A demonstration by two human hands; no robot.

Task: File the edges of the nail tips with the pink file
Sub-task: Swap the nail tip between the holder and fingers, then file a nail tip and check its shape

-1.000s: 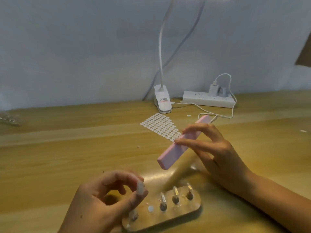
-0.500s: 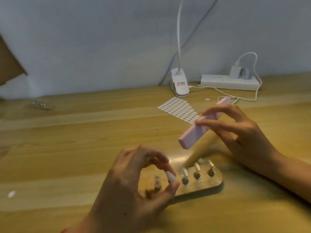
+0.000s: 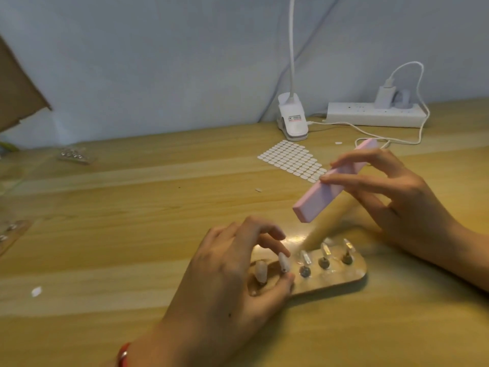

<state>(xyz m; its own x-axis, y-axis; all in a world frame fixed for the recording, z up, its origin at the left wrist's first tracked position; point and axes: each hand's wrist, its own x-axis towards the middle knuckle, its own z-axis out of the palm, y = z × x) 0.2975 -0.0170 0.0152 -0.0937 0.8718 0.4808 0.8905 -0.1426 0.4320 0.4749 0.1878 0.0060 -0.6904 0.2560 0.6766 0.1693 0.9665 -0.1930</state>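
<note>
Right hand (image 3: 391, 202) up over table (image 3: 132, 234), thumb and fingers clamped round pink file (image 3: 315, 202). File tilted, near end low, aimed toward wooden holder (image 3: 341, 280), not touching it. Left hand (image 3: 225, 282) at holder's left end, index and thumb pinching nail tip (image 3: 283, 263) just above board. Beside it, second tip (image 3: 260, 271) stands under my fingers. Three pegs (image 3: 324, 262) further right carry clear tips. Hands apart. Sticker sheet (image 3: 291, 161) lies behind file.

Pink file (image 3: 336, 181), white dotted sticker sheet (image 3: 291, 160), red wristband (image 3: 123, 354).
</note>
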